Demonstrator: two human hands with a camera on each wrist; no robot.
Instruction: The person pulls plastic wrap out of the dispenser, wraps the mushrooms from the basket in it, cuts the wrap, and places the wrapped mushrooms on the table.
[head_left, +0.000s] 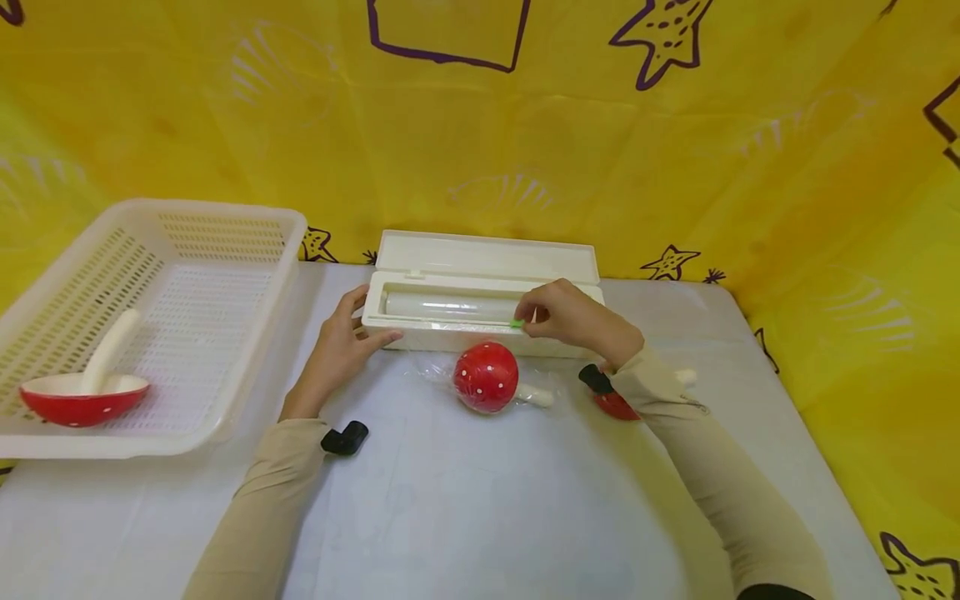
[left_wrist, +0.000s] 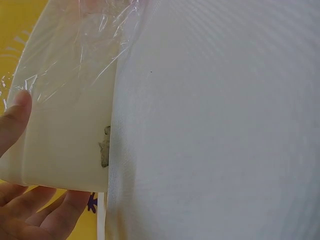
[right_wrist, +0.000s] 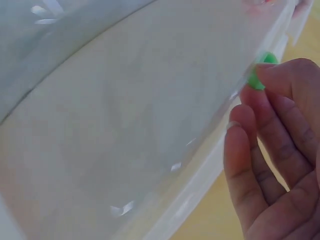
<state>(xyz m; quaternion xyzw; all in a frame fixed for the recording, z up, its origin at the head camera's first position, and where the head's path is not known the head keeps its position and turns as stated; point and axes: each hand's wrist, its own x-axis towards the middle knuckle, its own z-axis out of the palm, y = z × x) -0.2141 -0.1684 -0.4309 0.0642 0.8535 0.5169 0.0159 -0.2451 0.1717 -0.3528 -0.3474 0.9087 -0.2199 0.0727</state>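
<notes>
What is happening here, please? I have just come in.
A person's left hand grips the left end of an open box with a roll inside, while their right hand pinches a green slider on its front edge. In front, a red ladle lies on the table with clear film about it. A second ladle rests in the basket.

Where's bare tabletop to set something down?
Widest patch: the table between the left sleeve and right sleeve, on the near side of the wrapped red ladle. Another: right of the right sleeve, up to the yellow cloth. Crowded: the white box's front, with the wrapped ladle and another, half-hidden ladle nearby.
</notes>
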